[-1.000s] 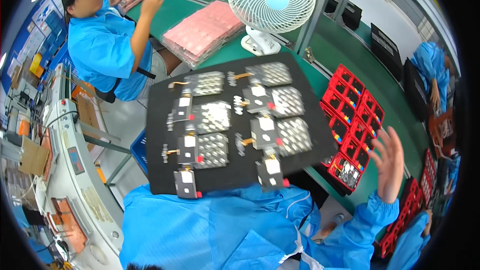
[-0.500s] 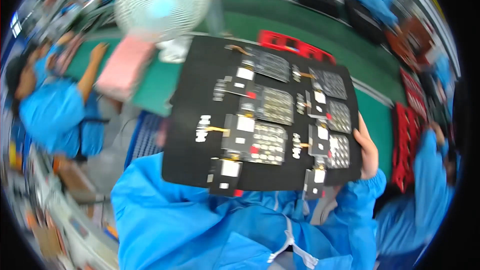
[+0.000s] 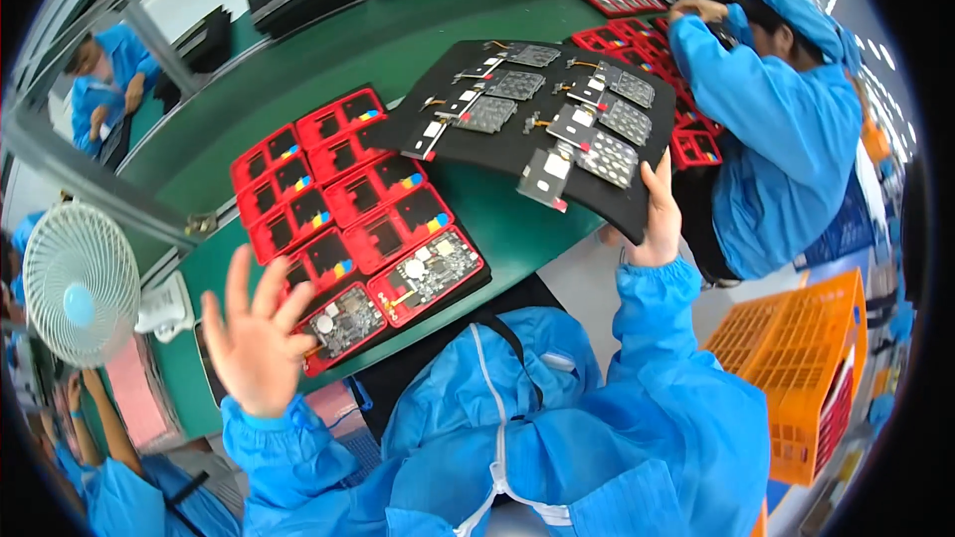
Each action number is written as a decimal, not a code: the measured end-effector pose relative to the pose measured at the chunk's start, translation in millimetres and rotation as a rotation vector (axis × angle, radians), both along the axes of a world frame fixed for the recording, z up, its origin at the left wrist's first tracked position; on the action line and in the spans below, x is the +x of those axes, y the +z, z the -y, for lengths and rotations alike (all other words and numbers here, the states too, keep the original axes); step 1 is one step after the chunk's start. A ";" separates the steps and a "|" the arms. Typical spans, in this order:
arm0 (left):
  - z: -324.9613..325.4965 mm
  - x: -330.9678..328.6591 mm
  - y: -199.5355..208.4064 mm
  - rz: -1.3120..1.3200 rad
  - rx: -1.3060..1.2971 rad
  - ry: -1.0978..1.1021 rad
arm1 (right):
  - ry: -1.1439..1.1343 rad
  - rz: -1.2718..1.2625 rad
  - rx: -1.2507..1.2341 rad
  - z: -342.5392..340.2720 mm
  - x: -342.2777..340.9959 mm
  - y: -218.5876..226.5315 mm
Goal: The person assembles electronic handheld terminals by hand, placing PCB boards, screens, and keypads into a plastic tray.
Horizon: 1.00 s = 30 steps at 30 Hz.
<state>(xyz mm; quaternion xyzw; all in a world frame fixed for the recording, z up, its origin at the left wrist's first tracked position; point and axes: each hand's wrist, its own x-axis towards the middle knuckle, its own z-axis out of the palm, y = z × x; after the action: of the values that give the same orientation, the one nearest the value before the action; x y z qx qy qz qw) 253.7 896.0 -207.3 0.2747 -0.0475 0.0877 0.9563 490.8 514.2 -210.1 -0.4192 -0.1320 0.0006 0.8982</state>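
My right hand grips the near right corner of a black sheet, its thumb on top. The sheet sags in a curve over the green bench. Several small electronic assemblies lie on it in two groups, each with a dark part bearing a white square, a dotted grey panel and a thin flex strip. Open and empty, my left hand hovers with spread fingers by the near left of a block of red frames. Green circuit boards sit in the two nearest frames.
A white fan stands at the left beside a pink stack. Black stacks line the far side. At the right, a co-worker leans over more red frames. An orange crate stands at the lower right.
My view has turned rightward and the sheet has swung from in front of my chest out over the bench. My left hand, hidden before, now shows open and off the sheet.
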 end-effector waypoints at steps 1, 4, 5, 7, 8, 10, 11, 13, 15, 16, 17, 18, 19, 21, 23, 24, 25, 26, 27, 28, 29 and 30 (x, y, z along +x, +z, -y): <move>-11.4 -9.5 -4.1 0.048 0.033 0.054 | -0.087 -0.006 -0.010 -5.8 3.3 -10.3; -40.6 -27.3 -11.9 0.050 0.037 0.227 | -0.087 -0.052 0.029 -17.9 3.8 -34.9; -47.7 -29.5 -14.2 0.045 0.078 0.256 | -0.087 -0.064 0.039 -20.8 0.4 -44.5; -62.2 -37.5 -25.5 0.027 0.132 0.292 | -0.113 -0.094 -0.015 -27.6 -9.6 -56.5; -67.7 -37.6 -31.2 0.016 0.186 0.339 | -0.124 -0.111 -0.045 -28.5 -14.7 -60.3; -73.8 -36.0 -45.5 -0.031 0.229 0.381 | -0.043 -0.223 -0.163 -21.7 -29.6 -47.2; -78.3 -36.0 -57.5 -0.142 0.218 0.502 | 0.007 -0.280 -0.261 -9.1 -31.6 -46.2; -78.8 -27.4 -66.2 -0.336 0.158 0.730 | -0.128 -0.303 -0.610 28.6 -20.4 -60.1; -97.8 -30.4 -93.3 -0.289 0.122 0.735 | -0.426 -0.146 -0.963 53.5 -7.6 -70.0; -98.8 -25.2 -99.0 -0.236 0.076 0.753 | -0.498 -0.007 -0.931 45.9 -5.2 -60.2; -97.7 -22.9 -103.7 -0.216 0.067 0.763 | -0.566 0.134 -0.897 35.5 -2.1 -49.0; -96.3 -19.3 -106.7 -0.219 0.062 0.759 | -0.592 0.166 -1.082 26.5 3.7 -34.2; -94.4 -15.6 -110.0 -0.224 0.071 0.739 | -0.668 0.389 -1.240 15.2 13.8 -24.7; -84.7 -8.4 -103.3 -0.234 0.084 0.711 | -0.791 0.561 -1.649 0.8 37.0 -16.1; -83.7 -7.9 -109.4 -0.245 0.094 0.704 | -0.828 0.425 -1.983 -10.8 56.8 -23.9; -83.2 -10.1 -111.4 -0.257 0.109 0.710 | -0.762 0.362 -2.047 -15.4 62.1 -25.8; -82.8 -11.6 -112.5 -0.259 0.101 0.716 | -0.696 0.296 -2.108 -18.8 65.4 -26.6; -82.2 -11.8 -112.4 -0.248 0.102 0.697 | -0.666 0.263 -2.101 -19.5 67.1 -26.1; -80.0 -13.5 -111.5 -0.240 0.101 0.685 | -0.658 0.261 -2.027 -19.2 69.4 -24.0; -78.4 -13.6 -109.8 -0.244 0.093 0.696 | -0.649 0.257 -1.954 -19.4 70.7 -20.7; -77.1 -12.1 -107.0 -0.240 0.094 0.691 | -0.694 0.360 -1.778 -19.9 68.7 -17.3; -74.8 -10.3 -104.6 -0.237 0.096 0.683 | -0.661 0.382 -1.725 -24.4 64.9 -10.1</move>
<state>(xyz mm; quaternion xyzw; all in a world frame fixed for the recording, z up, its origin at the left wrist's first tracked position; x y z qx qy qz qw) 243.4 970.8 -311.8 0.3277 0.1541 0.3671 0.8568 555.8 538.6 -220.1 -0.9485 -0.1052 -0.2255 0.1959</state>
